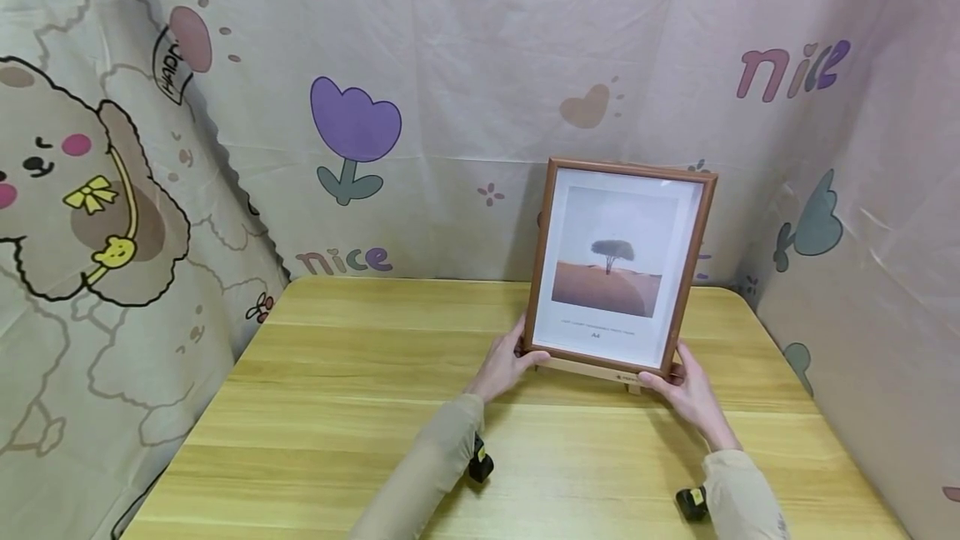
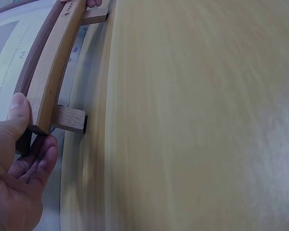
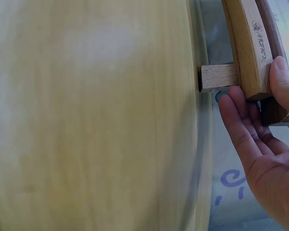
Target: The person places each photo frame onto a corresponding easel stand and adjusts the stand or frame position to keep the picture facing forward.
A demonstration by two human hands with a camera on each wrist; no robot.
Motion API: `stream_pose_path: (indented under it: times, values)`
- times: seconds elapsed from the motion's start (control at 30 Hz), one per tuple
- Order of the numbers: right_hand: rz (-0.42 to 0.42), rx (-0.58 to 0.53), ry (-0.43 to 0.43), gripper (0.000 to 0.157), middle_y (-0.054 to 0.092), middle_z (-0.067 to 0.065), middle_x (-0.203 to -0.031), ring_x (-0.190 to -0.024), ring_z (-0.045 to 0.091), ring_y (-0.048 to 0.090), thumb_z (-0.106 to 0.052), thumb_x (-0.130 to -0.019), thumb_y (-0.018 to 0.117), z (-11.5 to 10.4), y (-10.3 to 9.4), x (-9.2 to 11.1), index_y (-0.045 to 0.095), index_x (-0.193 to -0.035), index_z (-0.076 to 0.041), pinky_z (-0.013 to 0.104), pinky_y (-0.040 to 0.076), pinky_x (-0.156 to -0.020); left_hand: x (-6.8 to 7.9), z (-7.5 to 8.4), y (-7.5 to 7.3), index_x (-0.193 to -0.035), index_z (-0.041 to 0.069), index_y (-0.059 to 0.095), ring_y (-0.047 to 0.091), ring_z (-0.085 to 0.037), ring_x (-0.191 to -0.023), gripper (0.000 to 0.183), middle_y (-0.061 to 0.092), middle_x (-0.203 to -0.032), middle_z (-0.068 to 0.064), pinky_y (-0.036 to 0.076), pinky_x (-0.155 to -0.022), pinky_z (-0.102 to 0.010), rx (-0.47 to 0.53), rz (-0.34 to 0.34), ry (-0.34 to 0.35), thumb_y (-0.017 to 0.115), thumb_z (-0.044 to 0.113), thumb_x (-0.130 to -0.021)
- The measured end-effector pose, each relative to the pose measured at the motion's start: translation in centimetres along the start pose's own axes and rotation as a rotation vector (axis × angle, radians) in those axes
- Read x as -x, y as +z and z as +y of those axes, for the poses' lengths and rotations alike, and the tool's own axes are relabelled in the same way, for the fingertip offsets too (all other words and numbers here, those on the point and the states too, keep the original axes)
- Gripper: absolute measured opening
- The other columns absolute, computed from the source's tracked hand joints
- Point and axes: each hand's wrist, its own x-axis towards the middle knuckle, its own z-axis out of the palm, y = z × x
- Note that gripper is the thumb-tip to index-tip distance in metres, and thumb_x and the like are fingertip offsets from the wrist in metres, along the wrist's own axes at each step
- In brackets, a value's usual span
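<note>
A picture frame (image 1: 606, 336) with a brown border leans back on a small wooden easel, whose pale ledge (image 1: 581, 368) runs under its lower edge. Behind glass it shows a lone tree print marked A4. At the frame's lower left corner my left hand (image 1: 504, 363) grips it, thumb (image 2: 18, 113) on the front and fingers curled behind. My right hand (image 1: 693, 397) holds the lower right corner likewise, its thumb (image 3: 280, 74) against the front edge. Short easel feet (image 2: 70, 119) jut forward below the ledge. Most of the easel is hidden behind the picture.
The wood-grain table (image 1: 360, 407) spreads to the left and in front. A pale printed cloth (image 1: 450, 73) hangs behind the table and along both sides. Small black devices (image 1: 481, 463) sit at both wrists.
</note>
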Motion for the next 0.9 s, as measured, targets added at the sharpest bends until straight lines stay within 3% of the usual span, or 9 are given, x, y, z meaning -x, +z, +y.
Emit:
stream_pose_path:
  times: [0.13,0.2,0.3,0.47,0.53,0.6,0.7,0.83,0.9]
  values:
    - [0.006,-0.004,-0.012,0.078,0.063,0.042,-0.118,-0.095,0.024,0.072,-0.009,-0.089,0.077,-0.07,0.13,-0.15,0.030,-0.150,0.003,0.016,0.054,-0.072,0.08,-0.04,-0.14,-0.162,0.010,0.015,0.064,-0.028,-0.100,0.092,0.049,-0.150,-0.023,0.045,-0.112,-0.043,0.004,0.003,-0.006,0.068,0.039,-0.093]
    - [0.005,-0.011,-0.016,0.077,0.064,0.041,-0.118,-0.092,0.013,0.071,-0.009,-0.089,0.077,-0.13,0.18,-0.21,0.032,-0.150,0.003,0.016,0.054,-0.073,0.10,-0.15,-0.18,-0.161,0.009,0.015,0.061,-0.026,-0.115,0.091,0.045,-0.153,-0.023,0.040,-0.117,-0.044,0.005,0.008,-0.002,0.068,0.039,-0.094]
    - [-0.001,-0.016,-0.012,0.078,0.064,0.041,-0.118,-0.089,0.001,0.066,-0.010,-0.089,0.077,-0.23,0.25,-0.26,0.031,-0.151,0.002,0.016,0.054,-0.073,0.12,-0.35,-0.25,-0.161,0.009,0.015,0.061,-0.028,-0.120,0.091,0.043,-0.155,-0.023,0.037,-0.119,-0.045,0.016,0.010,0.009,0.068,0.038,-0.094]
    - [-0.001,-0.021,-0.013,0.078,0.065,0.040,-0.117,-0.088,-0.001,0.065,-0.009,-0.089,0.077,-0.42,0.40,-0.30,0.031,-0.151,0.002,0.016,0.054,-0.073,0.21,-0.49,-0.45,-0.161,0.008,0.015,0.054,-0.029,-0.133,0.091,0.043,-0.156,-0.021,0.036,-0.119,-0.046,0.028,0.011,0.031,0.068,0.037,-0.094]
    - [-0.002,-0.022,-0.012,0.078,0.065,0.040,-0.117,-0.088,0.000,0.065,-0.010,-0.089,0.077,-0.44,0.47,-0.35,0.031,-0.151,0.002,0.016,0.054,-0.073,0.25,-0.49,-0.55,-0.161,0.007,0.015,0.056,-0.029,-0.132,0.091,0.046,-0.154,-0.021,0.038,-0.118,-0.045,0.026,0.011,0.038,0.068,0.037,-0.094]
    - [-0.001,-0.020,-0.012,0.079,0.065,0.040,-0.117,-0.088,0.002,0.066,-0.010,-0.089,0.077,-0.43,0.55,-0.41,0.031,-0.151,0.002,0.017,0.054,-0.073,0.25,-0.44,-0.66,-0.162,0.008,0.015,0.062,-0.026,-0.122,0.091,0.050,-0.151,-0.021,0.044,-0.114,-0.043,0.020,0.012,0.038,0.069,0.037,-0.093]
    - [-0.001,-0.016,-0.013,0.080,0.065,0.040,-0.118,-0.091,0.010,0.069,-0.010,-0.089,0.077,-0.39,0.68,-0.52,0.030,-0.152,0.001,0.016,0.054,-0.073,0.33,-0.44,-0.78,-0.161,0.007,0.015,0.062,-0.017,-0.084,0.092,0.060,-0.140,-0.022,0.052,-0.097,-0.035,0.016,0.011,0.031,0.069,0.037,-0.093]
    - [-0.001,-0.020,-0.020,0.082,0.065,0.040,-0.118,-0.094,0.022,0.072,-0.010,-0.088,0.078,-0.41,0.88,-0.63,0.029,-0.153,0.001,0.017,0.054,-0.074,0.48,-0.54,-0.92,-0.161,0.005,0.015,0.046,-0.009,-0.064,0.092,0.068,-0.127,-0.023,0.050,-0.080,-0.028,0.005,0.012,0.014,0.068,0.037,-0.094]
    - [-0.003,-0.024,-0.018,0.082,0.065,0.040,-0.118,-0.095,0.025,0.072,-0.010,-0.088,0.078,-0.45,1.00,-0.68,0.029,-0.153,0.001,0.017,0.054,-0.073,0.55,-0.60,-1.00,-0.161,0.005,0.016,0.048,-0.008,-0.067,0.092,0.070,-0.124,-0.022,0.052,-0.080,-0.029,0.002,0.017,0.013,0.069,0.037,-0.093]
